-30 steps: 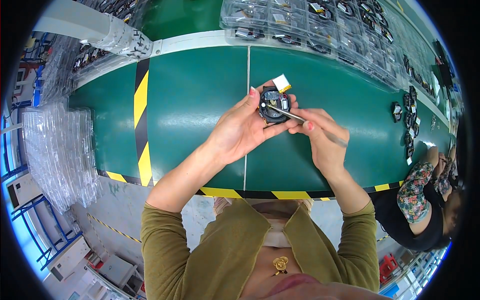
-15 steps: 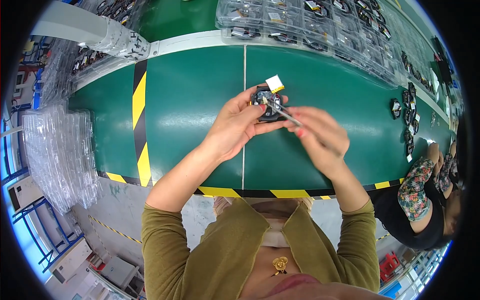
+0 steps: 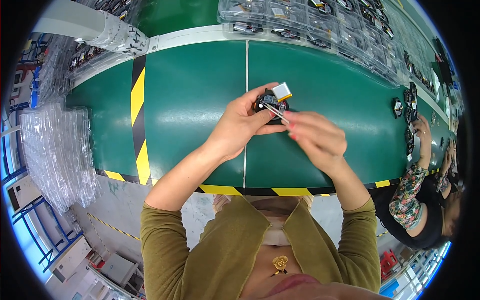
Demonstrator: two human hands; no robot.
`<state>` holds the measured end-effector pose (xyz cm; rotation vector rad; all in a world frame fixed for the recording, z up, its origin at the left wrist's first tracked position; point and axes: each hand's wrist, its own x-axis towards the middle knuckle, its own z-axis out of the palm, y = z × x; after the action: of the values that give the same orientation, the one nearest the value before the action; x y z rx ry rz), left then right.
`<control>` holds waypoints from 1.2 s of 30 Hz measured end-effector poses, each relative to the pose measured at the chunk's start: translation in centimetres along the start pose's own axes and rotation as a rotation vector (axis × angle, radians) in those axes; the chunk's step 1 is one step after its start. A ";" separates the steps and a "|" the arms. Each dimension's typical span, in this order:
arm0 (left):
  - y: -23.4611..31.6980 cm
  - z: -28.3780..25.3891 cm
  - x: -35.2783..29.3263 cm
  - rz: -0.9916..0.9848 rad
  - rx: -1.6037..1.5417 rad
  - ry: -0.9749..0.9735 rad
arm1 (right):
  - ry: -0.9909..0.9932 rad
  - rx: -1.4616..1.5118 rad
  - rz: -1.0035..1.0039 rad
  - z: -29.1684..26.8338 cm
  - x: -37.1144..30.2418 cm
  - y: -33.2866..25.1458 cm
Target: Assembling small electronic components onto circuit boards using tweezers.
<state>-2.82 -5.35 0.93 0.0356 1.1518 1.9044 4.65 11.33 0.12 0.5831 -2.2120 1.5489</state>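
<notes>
My left hand [image 3: 241, 121] is closed round a small round black device housing [image 3: 276, 120], its inner parts facing up. A silver battery pouch with a yellow edge [image 3: 282, 91] stands out from the housing's far side. In my right hand [image 3: 318, 132] is a pair of metal tweezers [image 3: 276, 112], held between thumb and fingers. The tweezers' tips reach into the housing near my left thumb. Whether they pinch any part inside is too small to tell.
Clear plastic trays of black devices [image 3: 305, 25] line the far side of the green table [image 3: 195, 100]. Empty clear trays [image 3: 57, 155] are stacked at left. More black devices [image 3: 411, 112] lie at right, where a co-worker's hand [image 3: 424, 131] reaches. Yellow-black tape [image 3: 138, 107] crosses the table.
The tweezers' tips have shifted slightly within the housing, and the battery has tilted a little to the right. The co-worker's hand has moved out to the devices at right.
</notes>
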 end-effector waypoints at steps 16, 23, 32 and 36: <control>0.8 -0.6 0.3 -0.058 -0.175 -0.027 | -0.046 -0.036 0.047 -0.7 0.4 -0.5; 1.1 -0.8 0.1 -0.048 -0.036 -0.017 | 0.255 0.565 0.603 -0.8 0.3 0.1; 0.7 -1.2 0.5 -0.035 0.074 0.082 | 0.419 0.623 0.706 0.4 0.6 -0.1; 0.7 -0.7 0.5 -0.052 0.064 0.094 | 0.430 0.718 0.703 0.3 0.3 0.1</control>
<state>-3.91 -5.67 0.87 -0.0490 1.2653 1.8397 4.36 11.04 0.13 -0.4035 -1.5511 2.5448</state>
